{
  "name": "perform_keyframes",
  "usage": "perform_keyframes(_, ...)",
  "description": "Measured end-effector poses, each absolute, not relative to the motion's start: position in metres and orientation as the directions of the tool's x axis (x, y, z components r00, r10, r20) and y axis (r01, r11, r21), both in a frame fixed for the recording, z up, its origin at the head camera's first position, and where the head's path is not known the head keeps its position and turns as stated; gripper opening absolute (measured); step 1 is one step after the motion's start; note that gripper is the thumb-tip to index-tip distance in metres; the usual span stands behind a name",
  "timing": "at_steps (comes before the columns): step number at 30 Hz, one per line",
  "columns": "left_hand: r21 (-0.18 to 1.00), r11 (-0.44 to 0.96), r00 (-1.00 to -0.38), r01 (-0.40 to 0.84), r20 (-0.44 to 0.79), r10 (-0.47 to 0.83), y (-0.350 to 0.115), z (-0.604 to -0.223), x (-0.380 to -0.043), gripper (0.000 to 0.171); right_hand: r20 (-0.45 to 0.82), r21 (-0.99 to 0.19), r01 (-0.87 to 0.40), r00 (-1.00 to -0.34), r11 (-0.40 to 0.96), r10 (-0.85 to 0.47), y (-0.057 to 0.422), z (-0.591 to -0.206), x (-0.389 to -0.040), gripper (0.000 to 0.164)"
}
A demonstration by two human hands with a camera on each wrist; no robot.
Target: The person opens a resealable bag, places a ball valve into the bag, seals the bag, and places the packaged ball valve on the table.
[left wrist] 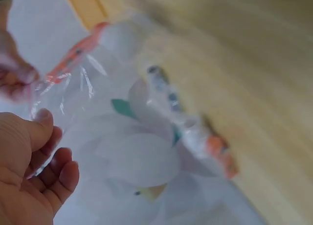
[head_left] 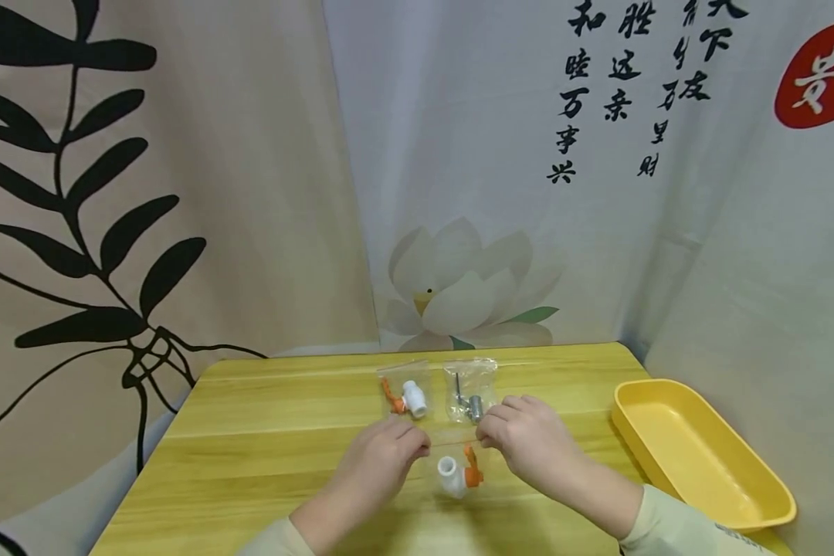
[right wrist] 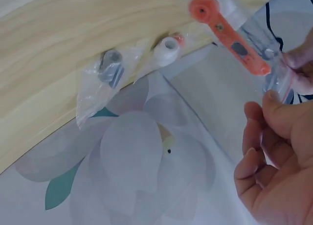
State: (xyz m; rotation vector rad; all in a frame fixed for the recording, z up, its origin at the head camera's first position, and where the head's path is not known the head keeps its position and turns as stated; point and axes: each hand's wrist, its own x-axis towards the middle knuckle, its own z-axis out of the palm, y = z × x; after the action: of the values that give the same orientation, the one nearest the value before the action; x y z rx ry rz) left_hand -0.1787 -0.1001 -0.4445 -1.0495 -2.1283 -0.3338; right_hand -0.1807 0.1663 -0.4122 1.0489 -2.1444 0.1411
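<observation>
A clear zip bag (left wrist: 73,90) hangs between my two hands near the middle of the table. Inside it is a white plastic valve (head_left: 452,477) with an orange lever handle (right wrist: 230,36). My left hand (head_left: 382,462) pinches the bag's top edge at one side; my right hand (head_left: 528,439) pinches that edge at the other. Just beyond the hands lie two more clear bags. One contains a similar white valve (head_left: 414,398) with an orange handle, the other a grey metal fitting (head_left: 475,407) with a dark thin stem.
At the table's right edge stands a yellow tray (head_left: 625,409). The wood-grain table (head_left: 271,432) reaches back to a printed curtain (head_left: 445,177) with a lotus and black characters. Another curtain (head_left: 264,193) with dark leaves hangs at the left.
</observation>
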Motion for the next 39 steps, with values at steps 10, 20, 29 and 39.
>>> perform_keyframes(10, -0.02, 0.66, -0.432, 0.751, 0.74, 0.515, -0.094, -0.426, -0.174, 0.025, 0.636, 0.013, -0.755, -0.5, 0.656, -0.588, 0.17, -0.415, -0.187, 0.018)
perform_keyframes(20, 0.324, 0.639, -0.629, 0.698, 0.703, 0.33, -0.093, -0.44, -0.17, 0.026, 0.565, -0.199, -0.708, -0.648, 0.677, -0.512, 0.164, -0.429, -0.187, 0.012)
perform_keyframes(29, 0.402, 0.59, -0.64, 0.7, 0.72, 0.268, -0.094, -0.455, -0.17, 0.032, 0.591, -0.276, -0.691, -0.67, 0.668, -0.449, 0.162, -0.445, -0.186, 0.015)
perform_keyframes(39, 0.698, 0.56, -0.876, 0.446, 0.468, 0.115, -0.095, -0.454, -0.166, 0.026, 0.592, -0.354, -0.667, -0.703, 0.655, -0.395, 0.157, -0.449, -0.18, 0.015)
